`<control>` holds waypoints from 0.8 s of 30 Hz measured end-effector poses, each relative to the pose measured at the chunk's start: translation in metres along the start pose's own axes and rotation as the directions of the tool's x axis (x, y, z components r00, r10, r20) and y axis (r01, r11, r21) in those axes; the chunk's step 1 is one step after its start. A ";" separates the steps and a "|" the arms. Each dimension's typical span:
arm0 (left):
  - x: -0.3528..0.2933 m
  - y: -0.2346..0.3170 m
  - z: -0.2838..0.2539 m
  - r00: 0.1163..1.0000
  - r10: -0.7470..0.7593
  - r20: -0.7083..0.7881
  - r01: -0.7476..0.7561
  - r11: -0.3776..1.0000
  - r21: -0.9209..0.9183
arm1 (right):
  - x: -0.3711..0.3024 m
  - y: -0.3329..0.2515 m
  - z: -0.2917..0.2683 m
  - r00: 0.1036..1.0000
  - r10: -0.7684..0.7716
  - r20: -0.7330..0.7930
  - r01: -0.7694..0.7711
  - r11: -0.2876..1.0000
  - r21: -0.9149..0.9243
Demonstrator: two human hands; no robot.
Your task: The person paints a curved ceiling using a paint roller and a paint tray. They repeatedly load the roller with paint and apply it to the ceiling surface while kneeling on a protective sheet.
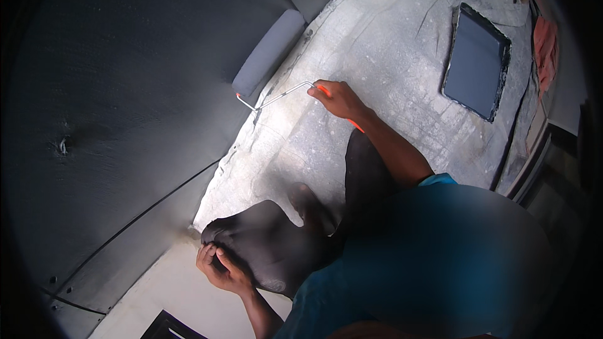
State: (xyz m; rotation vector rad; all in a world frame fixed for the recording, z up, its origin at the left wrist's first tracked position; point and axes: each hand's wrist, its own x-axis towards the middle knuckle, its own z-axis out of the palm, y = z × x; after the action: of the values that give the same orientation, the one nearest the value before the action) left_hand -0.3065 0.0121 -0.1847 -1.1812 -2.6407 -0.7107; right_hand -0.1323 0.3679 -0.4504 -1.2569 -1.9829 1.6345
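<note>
My right hand [340,98] is closed around the orange handle of a paint roller [269,52]. A bent metal wire runs from the handle to the wide, grey-coated sleeve. That sleeve lies against the dark grey wall [144,81], close to its bottom edge. My left hand [224,269] rests on my bent left knee, thumb apart from the loosely bent fingers, holding nothing. To the right, a paint tray [477,59] with grey paint and a smeared dark rim sits on a whitish, stained drop cloth [377,44].
A salmon-coloured cloth [545,53] lies beyond the tray at the right. At the lower left, a pale floor [188,282] shows beside the drop cloth, with a black-framed object [168,326] on it. The wall has a dark seam and a rough spot [63,145].
</note>
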 end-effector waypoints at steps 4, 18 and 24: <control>0.002 0.001 0.000 1.000 0.017 -0.009 -0.017 1.000 -0.007 | -0.018 -0.071 -0.029 0.994 -0.109 -0.017 0.110 0.991 0.080; 0.010 0.009 0.004 1.000 0.013 0.021 -0.012 1.000 -0.015 | -0.007 -0.207 -0.063 0.696 -0.651 -0.301 0.700 0.709 0.086; 0.004 0.011 0.003 1.000 -0.005 0.013 0.006 1.000 -0.005 | -0.021 -0.148 -0.061 0.946 -0.321 -0.041 0.323 0.934 0.153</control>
State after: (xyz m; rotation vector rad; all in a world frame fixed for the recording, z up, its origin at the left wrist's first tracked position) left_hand -0.3015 0.0226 -0.1820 -1.1843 -2.6552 -0.7136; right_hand -0.1430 0.3951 -0.2917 -0.8320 -1.8874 1.5749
